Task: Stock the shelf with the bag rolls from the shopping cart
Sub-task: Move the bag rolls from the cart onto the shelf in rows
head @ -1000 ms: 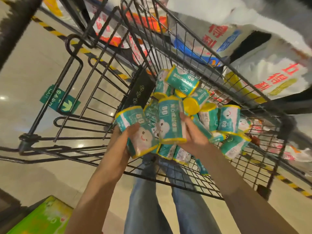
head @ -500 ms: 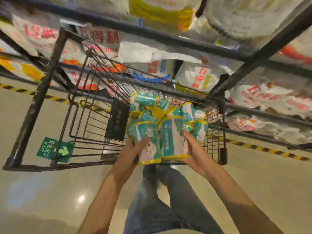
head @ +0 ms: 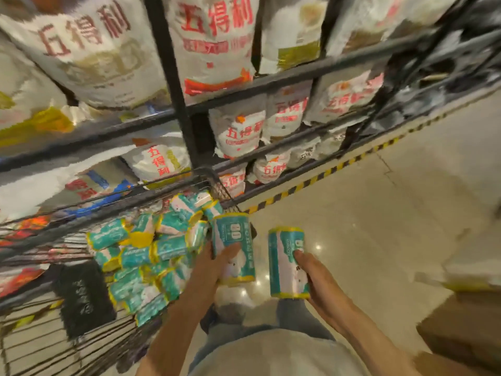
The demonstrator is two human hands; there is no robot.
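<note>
Head view: left hand point(head: 210, 270) wraps one teal bag roll point(head: 233, 248), right hand point(head: 321, 280) wraps second bag roll point(head: 288, 263); both upright, clear of cart, over floor point(head: 379, 213). Rest of rolls point(head: 151, 256) heaped in shopping cart point(head: 67, 346), left. Shelf point(head: 271, 80) ahead packed with flour sacks point(head: 214, 42).

Risk: slick wrapper, one-hand grip each, could slip on reach; no free slot visible, roll may wedge or topple.

Versus a second ago: both rolls lifted out of cart, hands apart, view swung right toward shelf.
</note>
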